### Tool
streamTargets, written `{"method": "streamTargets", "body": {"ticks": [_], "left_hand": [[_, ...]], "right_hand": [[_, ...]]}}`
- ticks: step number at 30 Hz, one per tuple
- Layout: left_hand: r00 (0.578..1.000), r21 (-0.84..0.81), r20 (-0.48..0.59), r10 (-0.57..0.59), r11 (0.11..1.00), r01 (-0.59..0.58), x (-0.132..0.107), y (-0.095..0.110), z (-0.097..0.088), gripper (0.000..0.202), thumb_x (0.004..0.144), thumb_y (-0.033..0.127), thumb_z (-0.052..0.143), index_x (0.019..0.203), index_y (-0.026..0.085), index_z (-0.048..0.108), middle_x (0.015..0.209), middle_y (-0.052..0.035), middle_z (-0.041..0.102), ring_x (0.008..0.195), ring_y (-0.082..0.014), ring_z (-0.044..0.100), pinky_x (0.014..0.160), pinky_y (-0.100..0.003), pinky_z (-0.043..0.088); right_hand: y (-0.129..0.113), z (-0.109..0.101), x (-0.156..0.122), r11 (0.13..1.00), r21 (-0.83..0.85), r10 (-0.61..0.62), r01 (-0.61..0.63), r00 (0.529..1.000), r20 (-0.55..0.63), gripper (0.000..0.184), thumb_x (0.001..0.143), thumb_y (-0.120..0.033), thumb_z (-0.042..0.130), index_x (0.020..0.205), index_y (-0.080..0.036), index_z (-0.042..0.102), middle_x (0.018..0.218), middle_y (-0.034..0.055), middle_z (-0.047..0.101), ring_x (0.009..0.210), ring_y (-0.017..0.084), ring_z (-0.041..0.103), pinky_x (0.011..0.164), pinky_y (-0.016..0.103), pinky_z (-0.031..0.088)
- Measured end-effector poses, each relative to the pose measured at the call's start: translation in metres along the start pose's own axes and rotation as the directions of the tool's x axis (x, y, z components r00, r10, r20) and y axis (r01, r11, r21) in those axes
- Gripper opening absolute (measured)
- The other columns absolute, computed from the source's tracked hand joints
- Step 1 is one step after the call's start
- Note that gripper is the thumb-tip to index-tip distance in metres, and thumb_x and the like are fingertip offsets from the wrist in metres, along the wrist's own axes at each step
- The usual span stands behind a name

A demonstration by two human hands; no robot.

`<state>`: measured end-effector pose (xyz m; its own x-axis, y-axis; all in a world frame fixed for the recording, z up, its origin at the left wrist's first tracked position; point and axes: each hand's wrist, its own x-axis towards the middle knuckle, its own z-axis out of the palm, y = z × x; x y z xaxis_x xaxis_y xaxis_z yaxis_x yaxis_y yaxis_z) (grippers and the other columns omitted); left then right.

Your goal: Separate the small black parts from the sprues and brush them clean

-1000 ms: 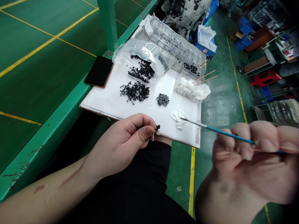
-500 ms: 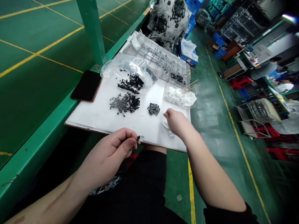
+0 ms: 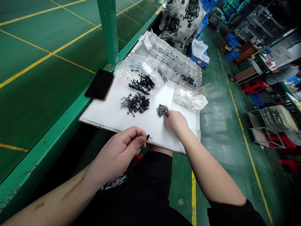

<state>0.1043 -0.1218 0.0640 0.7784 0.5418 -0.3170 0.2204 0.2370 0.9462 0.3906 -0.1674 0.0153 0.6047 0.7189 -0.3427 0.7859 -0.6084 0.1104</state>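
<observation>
My left hand point(image 3: 129, 142) is closed in a pinch over the board's near edge. A small black plastic part point(image 3: 148, 137) pokes out between its thumb and forefinger. At the right edge of a little heap of small grey-and-black ring-like pieces point(image 3: 162, 110), my right hand point(image 3: 176, 123) has its fingers drawn together and touching the heap. What its fingertips hold, if anything, is hidden. Left of that heap lies a loose pile of black branched plastic parts point(image 3: 135, 103). Behind it, a clear plastic bag point(image 3: 141, 64) spills more of the same parts onto the white board point(image 3: 105, 114).
A dark phone point(image 3: 100, 84) rests on the green rail at left. A clear divided tray point(image 3: 171, 58) stands at the back, with black parts in its near right corner. White crumpled material with thin sticks point(image 3: 191, 99) sits at right. A person in patterned clothing point(image 3: 181, 23) is beyond.
My right hand has moved left and down onto the edge of the ring-piece heap. My left hand keeps its pinch on the black part. The whole view has shifted slightly.
</observation>
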Motion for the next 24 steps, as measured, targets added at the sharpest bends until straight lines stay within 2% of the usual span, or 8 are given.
{"method": "streamTargets", "body": {"ticks": [9, 17, 21, 24], "left_hand": [[0.997, 0.044, -0.023, 0.070, 0.997, -0.069, -0.006, 0.013, 0.008, 0.030, 0.105, 0.050, 0.059, 0.095, 0.023, 0.067, 0.082, 0.0007, 0.067, 0.065, -0.0133, 0.051, 0.059, -0.024, 0.041], [0.997, 0.060, -0.003, 0.078, 0.995, -0.078, -0.006, 0.005, 0.005, 0.033, 0.104, 0.055, 0.058, 0.099, 0.024, 0.067, 0.089, -0.0004, 0.070, 0.065, -0.0136, 0.051, 0.058, -0.024, 0.041], [0.995, 0.101, 0.021, 0.098, 0.990, -0.099, -0.008, 0.008, 0.002, 0.034, 0.105, 0.055, 0.056, 0.100, 0.024, 0.066, 0.088, -0.0005, 0.069, 0.066, -0.0136, 0.051, 0.059, -0.024, 0.043], [0.991, 0.116, 0.017, 0.132, 0.984, -0.133, -0.011, 0.014, 0.002, 0.032, 0.106, 0.053, 0.055, 0.101, 0.024, 0.066, 0.087, 0.0004, 0.069, 0.067, -0.0135, 0.053, 0.061, -0.024, 0.045]], "right_hand": [[0.018, 0.001, -0.008, 0.999, -0.038, -0.029, 0.027, 0.998, -0.059, 0.033, 0.106, -0.043, 0.061, 0.124, -0.016, 0.068, 0.120, 0.0094, 0.071, 0.109, 0.023, 0.070, 0.099, 0.046, 0.058], [0.016, 0.000, -0.006, 0.997, 0.071, -0.014, 0.022, 0.993, -0.116, 0.033, 0.104, -0.043, 0.064, 0.122, -0.016, 0.068, 0.119, 0.0091, 0.070, 0.108, 0.023, 0.069, 0.099, 0.046, 0.057], [0.013, -0.013, -0.025, 0.969, 0.222, -0.063, 0.107, 0.979, -0.196, 0.019, 0.103, -0.031, 0.061, 0.109, -0.016, 0.070, 0.102, 0.0079, 0.073, 0.092, 0.021, 0.068, 0.089, 0.039, 0.055], [0.006, -0.029, -0.064, 0.902, 0.381, -0.106, 0.205, 0.958, -0.266, 0.018, 0.100, -0.035, 0.063, 0.101, -0.019, 0.072, 0.083, 0.0034, 0.073, 0.070, 0.017, 0.064, 0.069, 0.030, 0.051]]}}
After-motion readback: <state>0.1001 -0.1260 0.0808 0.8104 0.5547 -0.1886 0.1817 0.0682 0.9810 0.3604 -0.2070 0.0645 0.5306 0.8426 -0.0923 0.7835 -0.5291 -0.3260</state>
